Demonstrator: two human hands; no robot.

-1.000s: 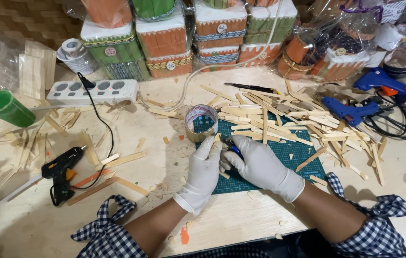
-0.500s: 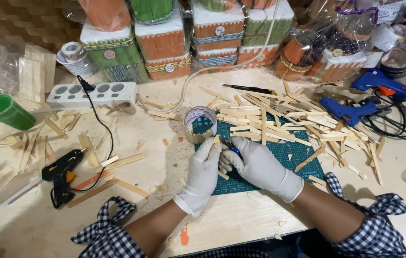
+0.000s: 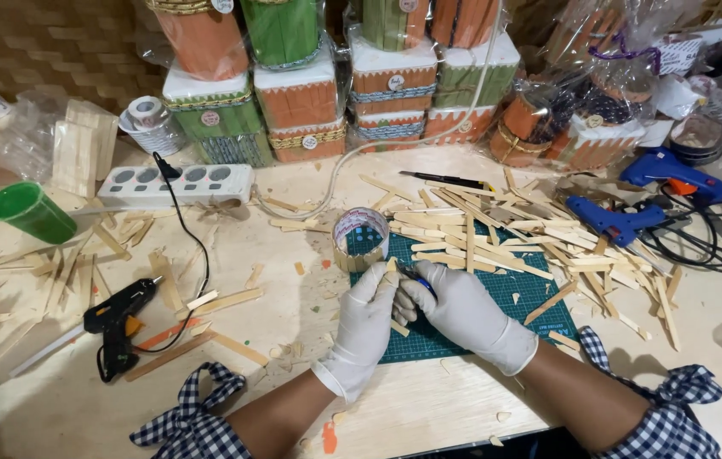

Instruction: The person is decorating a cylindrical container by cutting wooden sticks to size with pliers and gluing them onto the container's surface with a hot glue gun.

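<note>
Gloved left hand point(image 3: 367, 319) and right hand point(image 3: 461, 308), unmoved since earlier: fingers closed on wooden stick point(image 3: 392, 274) and blue-handled cutter point(image 3: 418, 278), over green cutting mat point(image 3: 497, 293).

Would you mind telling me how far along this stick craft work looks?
Done: wrapped orange and green stick-clad boxes stacked at the back. In hand: both white-gloved hands, left hand and right hand, hold a small wooden stick piece and a blue-handled tool over the green cutting mat. Left: a pile of loose flat wooden sticks.
</note>
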